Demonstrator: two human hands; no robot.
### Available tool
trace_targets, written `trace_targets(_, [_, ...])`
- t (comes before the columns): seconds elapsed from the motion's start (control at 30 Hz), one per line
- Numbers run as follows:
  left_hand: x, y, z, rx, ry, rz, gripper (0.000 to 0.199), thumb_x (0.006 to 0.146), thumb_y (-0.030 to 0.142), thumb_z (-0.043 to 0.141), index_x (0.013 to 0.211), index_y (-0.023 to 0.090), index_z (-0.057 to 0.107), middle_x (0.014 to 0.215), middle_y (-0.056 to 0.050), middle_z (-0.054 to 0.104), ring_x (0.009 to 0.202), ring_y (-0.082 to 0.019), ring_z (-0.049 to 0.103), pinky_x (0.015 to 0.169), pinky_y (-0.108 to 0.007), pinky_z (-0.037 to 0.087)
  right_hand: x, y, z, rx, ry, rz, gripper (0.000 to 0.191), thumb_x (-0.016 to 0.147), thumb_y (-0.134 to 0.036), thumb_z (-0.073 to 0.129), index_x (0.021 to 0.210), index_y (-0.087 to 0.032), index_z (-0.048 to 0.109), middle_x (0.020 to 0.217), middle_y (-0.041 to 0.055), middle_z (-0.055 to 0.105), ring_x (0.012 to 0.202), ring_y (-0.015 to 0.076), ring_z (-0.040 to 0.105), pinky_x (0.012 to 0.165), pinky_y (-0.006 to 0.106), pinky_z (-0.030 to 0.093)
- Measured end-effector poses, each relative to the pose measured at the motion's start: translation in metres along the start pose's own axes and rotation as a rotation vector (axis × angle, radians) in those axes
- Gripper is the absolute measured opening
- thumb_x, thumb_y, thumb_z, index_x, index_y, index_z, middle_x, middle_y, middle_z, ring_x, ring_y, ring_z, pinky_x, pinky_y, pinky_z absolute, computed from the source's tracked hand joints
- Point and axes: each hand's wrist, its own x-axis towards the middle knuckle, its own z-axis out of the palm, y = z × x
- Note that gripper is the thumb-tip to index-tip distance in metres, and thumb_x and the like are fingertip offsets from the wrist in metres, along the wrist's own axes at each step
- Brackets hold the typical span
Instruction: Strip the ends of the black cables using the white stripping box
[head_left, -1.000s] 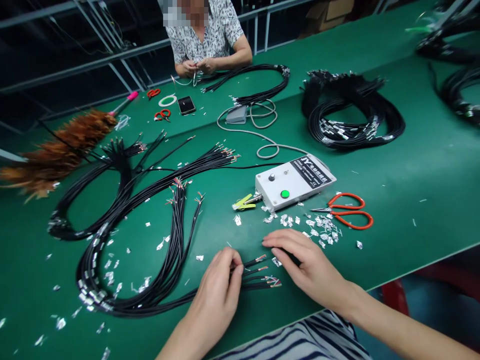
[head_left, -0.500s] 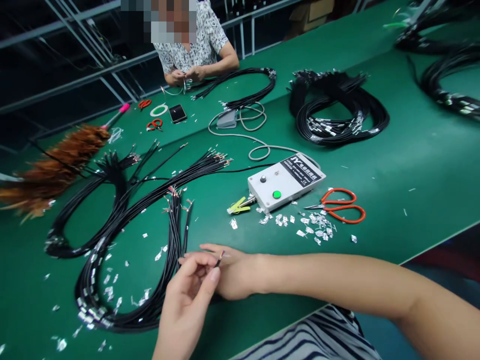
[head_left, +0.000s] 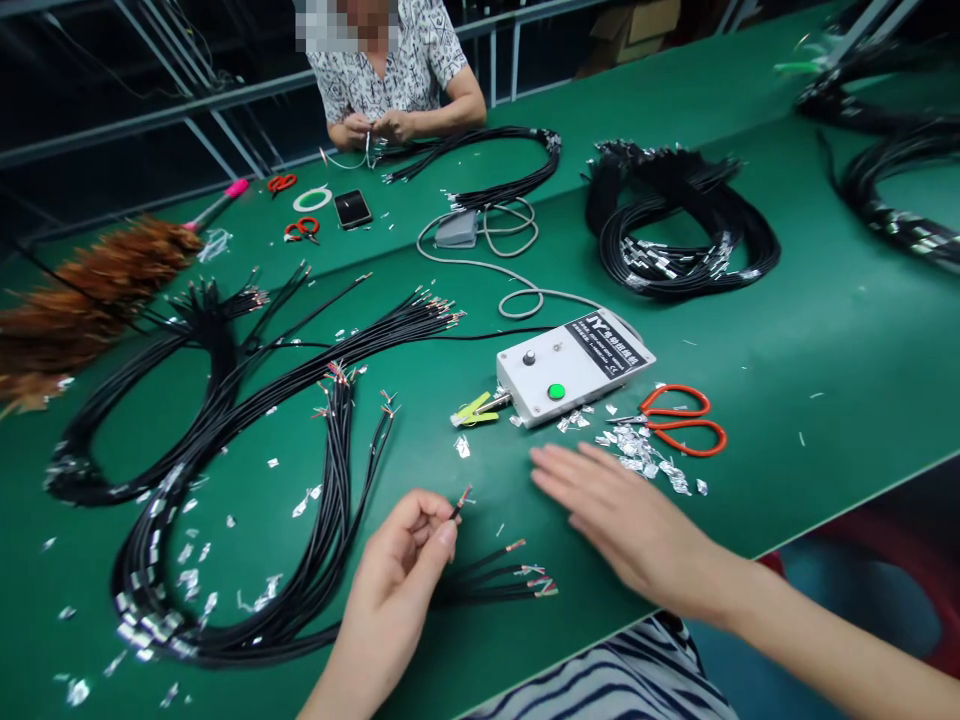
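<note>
Between thumb and fingers, my left hand (head_left: 409,570) pinches a black cable (head_left: 456,512) whose stripped end shows thin coloured wires. My right hand (head_left: 622,515) lies flat over the table with fingers stretched, holding nothing, just left of and below some foil scraps (head_left: 637,450). Several more stripped cable ends (head_left: 536,580) stick out to the right from under my left hand. A looped bundle of black cables (head_left: 225,650) curves round to the left of it. Ahead stands a white box (head_left: 574,365) with a knob, a green button and a yellow clip (head_left: 474,410) at its front.
Orange-handled scissors (head_left: 682,420) lie right of the box. A grey foot pedal (head_left: 457,230) and its cord sit behind it. Another cable coil (head_left: 682,220) is at the back right, a feather duster (head_left: 97,300) at the left. A co-worker (head_left: 397,90) handles cables across the table.
My right hand has moved from behind my left hand out to the right, fingers extended. The left hand has shifted slightly right with the cable. Loose cable ends now show beside it.
</note>
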Motion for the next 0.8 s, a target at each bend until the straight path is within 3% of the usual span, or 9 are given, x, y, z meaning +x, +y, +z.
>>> trace_targets(0.1, [0.002, 0.006, 0.007, 0.058, 0.03, 0.06, 0.03, 0.081, 0.046, 0.069, 0.085, 0.017, 0.062, 0.075, 0.0, 0.055, 0.063, -0.01, 0.046, 0.052, -0.018, 0.036, 0.006, -0.011, 0.005, 0.09, -0.09, -0.137, 0.049, 0.096, -0.014, 0.045, 0.145, -0.022, 0.043, 0.144, 0.0054, 0.053, 0.136, 0.0185, 0.045, 0.117, 0.046, 0.033])
trace_targets(0.2, [0.004, 0.011, 0.011, 0.055, 0.047, 0.069, 0.025, 0.079, 0.04, 0.069, 0.084, 0.016, 0.062, 0.073, 0.0, 0.056, 0.061, -0.01, 0.048, 0.052, -0.019, 0.037, 0.015, -0.011, 0.003, 0.095, 0.1, 0.046, 0.039, 0.097, -0.016, 0.046, 0.134, -0.021, 0.055, 0.137, 0.0084, 0.059, 0.129, 0.0227, 0.053, 0.11, 0.048, 0.04])
trace_targets(0.27, [0.005, 0.012, 0.012, 0.024, 0.032, 0.046, 0.025, 0.08, 0.04, 0.068, 0.082, 0.016, 0.061, 0.064, 0.002, 0.054, 0.053, -0.008, 0.046, 0.048, -0.019, 0.036, 0.025, -0.014, 0.0, 0.216, 0.194, 0.157, 0.03, 0.097, -0.02, 0.049, 0.124, -0.022, 0.063, 0.129, 0.0086, 0.066, 0.12, 0.0228, 0.06, 0.101, 0.044, 0.048])
trace_targets(0.4, [0.007, 0.01, 0.012, -0.038, 0.009, 0.023, 0.026, 0.082, 0.04, 0.065, 0.081, 0.014, 0.059, 0.06, 0.001, 0.058, 0.045, -0.008, 0.048, 0.046, -0.02, 0.036, 0.058, -0.037, 0.003, 0.667, 0.216, 0.326, 0.014, 0.089, -0.024, 0.062, 0.102, -0.021, 0.069, 0.099, 0.0043, 0.072, 0.086, 0.0164, 0.067, 0.072, 0.027, 0.055])
trace_targets(0.5, [0.007, 0.008, 0.012, -0.057, 0.014, 0.042, 0.027, 0.082, 0.04, 0.065, 0.08, 0.014, 0.058, 0.057, 0.002, 0.058, 0.043, -0.008, 0.048, 0.045, -0.02, 0.035, 0.081, -0.052, 0.012, 0.776, 0.271, 0.367, 0.015, 0.078, -0.023, 0.075, 0.091, -0.021, 0.07, 0.086, 0.0004, 0.069, 0.075, 0.0144, 0.064, 0.062, 0.024, 0.049])
trace_targets(0.6, [0.006, 0.007, 0.012, -0.082, 0.042, 0.055, 0.026, 0.083, 0.039, 0.066, 0.087, 0.016, 0.054, 0.058, 0.003, 0.06, 0.042, -0.007, 0.047, 0.045, -0.019, 0.034, 0.089, -0.055, 0.016, 0.794, 0.339, 0.313, 0.001, 0.083, -0.021, 0.07, 0.083, -0.02, 0.07, 0.079, -0.0003, 0.069, 0.071, 0.0134, 0.063, 0.062, 0.024, 0.047])
trace_targets(0.67, [0.006, 0.006, 0.012, -0.103, 0.056, 0.055, 0.028, 0.083, 0.038, 0.065, 0.094, 0.018, 0.049, 0.06, 0.003, 0.063, 0.04, -0.006, 0.045, 0.044, -0.018, 0.033, 0.085, -0.049, 0.013, 0.761, 0.355, 0.281, 0.011, 0.089, -0.02, 0.063, 0.079, -0.02, 0.069, 0.076, -0.0002, 0.068, 0.07, 0.0132, 0.063, 0.064, 0.024, 0.047])
trace_targets(0.8, [0.006, 0.004, 0.011, -0.129, 0.041, 0.042, 0.028, 0.087, 0.04, 0.061, 0.099, 0.019, 0.046, 0.063, 0.002, 0.066, 0.039, -0.006, 0.043, 0.043, -0.018, 0.029, 0.064, -0.025, -0.001, 0.416, 0.346, 0.24, 0.017, 0.096, -0.024, 0.053, 0.086, -0.019, 0.065, 0.08, 0.0021, 0.07, 0.073, 0.0154, 0.064, 0.068, 0.027, 0.046])
